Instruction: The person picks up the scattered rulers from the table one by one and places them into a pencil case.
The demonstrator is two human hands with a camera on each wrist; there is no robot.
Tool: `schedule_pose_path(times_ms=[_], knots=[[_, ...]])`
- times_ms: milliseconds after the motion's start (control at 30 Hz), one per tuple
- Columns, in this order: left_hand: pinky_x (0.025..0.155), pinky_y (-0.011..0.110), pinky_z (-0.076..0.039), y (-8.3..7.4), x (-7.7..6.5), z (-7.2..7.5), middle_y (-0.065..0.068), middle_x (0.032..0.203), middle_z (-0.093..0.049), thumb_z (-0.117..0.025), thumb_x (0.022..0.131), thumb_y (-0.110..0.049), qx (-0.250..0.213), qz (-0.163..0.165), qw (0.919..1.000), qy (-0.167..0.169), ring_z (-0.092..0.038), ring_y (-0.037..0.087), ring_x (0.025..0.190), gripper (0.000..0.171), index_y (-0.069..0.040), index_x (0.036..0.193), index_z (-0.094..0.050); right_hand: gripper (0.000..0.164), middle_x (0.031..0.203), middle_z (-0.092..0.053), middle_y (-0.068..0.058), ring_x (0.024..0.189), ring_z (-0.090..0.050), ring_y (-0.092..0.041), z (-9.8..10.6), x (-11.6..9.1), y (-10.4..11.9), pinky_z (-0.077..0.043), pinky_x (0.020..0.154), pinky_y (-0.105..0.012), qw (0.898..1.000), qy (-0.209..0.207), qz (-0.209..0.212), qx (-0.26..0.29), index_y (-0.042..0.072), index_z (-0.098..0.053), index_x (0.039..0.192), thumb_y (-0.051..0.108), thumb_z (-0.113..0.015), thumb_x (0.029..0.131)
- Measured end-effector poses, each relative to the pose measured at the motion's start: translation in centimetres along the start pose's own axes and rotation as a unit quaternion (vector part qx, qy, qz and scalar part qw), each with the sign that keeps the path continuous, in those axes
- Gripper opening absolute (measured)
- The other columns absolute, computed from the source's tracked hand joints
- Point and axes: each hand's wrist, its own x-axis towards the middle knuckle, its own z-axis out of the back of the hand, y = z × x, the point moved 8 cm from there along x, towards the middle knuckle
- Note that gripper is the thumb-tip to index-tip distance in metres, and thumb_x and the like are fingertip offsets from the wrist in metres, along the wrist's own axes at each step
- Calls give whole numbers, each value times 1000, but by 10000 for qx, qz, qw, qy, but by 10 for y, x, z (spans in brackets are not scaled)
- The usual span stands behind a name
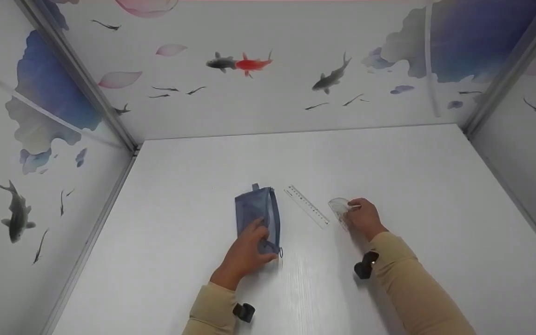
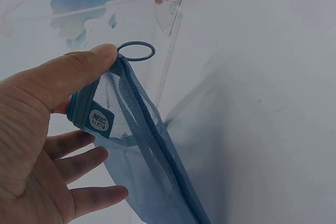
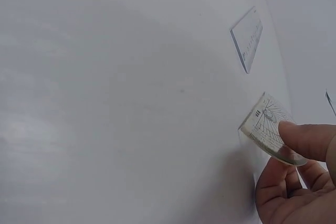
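My left hand [image 1: 248, 253] grips a blue mesh zip pouch [image 1: 249, 207] by its near end. In the left wrist view the thumb [image 2: 79, 69] lies on the pouch's corner beside the zip ring [image 2: 137, 51], and the other fingers spread along its side. Over to the right, my right hand [image 1: 364, 218] pinches a clear protractor [image 1: 338, 204]; its printed lines show in the right wrist view, with the thumb [image 3: 307, 139] on top of the protractor [image 3: 266, 124]. Between the two hands lies a clear ruler [image 1: 307, 205], slanting on the table.
The white table [image 1: 156, 260] is enclosed by panels on the left, back and right. Painted fish and flowers decorate the back panel [image 1: 272, 102]. Metal posts [image 1: 77, 70] stand at the corners. A black camera mount [image 1: 244, 312] sits at each wrist.
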Motion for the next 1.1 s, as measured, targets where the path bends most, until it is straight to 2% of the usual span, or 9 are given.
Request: schedule_pose_path(times_ms=[400,800,1100], knots=[[97,47,-45,-1,-1,2,20,150,-37,-81,77,-24,85,65,9999,35,-42,39,133,35,-14,94,-52,42,129,-49,-24,102,-52,-25,-1,-6,-3,-46,77,-29,9980,10,-369,518,-2,-44,136,10,-51,96],[97,47,-45,-1,-2,2,20,150,-37,-81,78,-24,-35,39,10000,-2,-43,39,132,35,-14,96,-52,48,133,-46,-21,102,-53,-20,-2,-17,-3,-47,80,-26,9919,18,-503,1164,-2,-39,140,13,-54,97],[97,48,-45,1,-4,3,19,150,-37,-81,77,-23,-67,45,10000,-28,-42,40,133,36,-12,97,-53,48,129,-48,-18,100,-54,-19,-5,-23,4,-48,83,-26,9849,-146,-539,1641,0,-40,140,14,-54,97]])
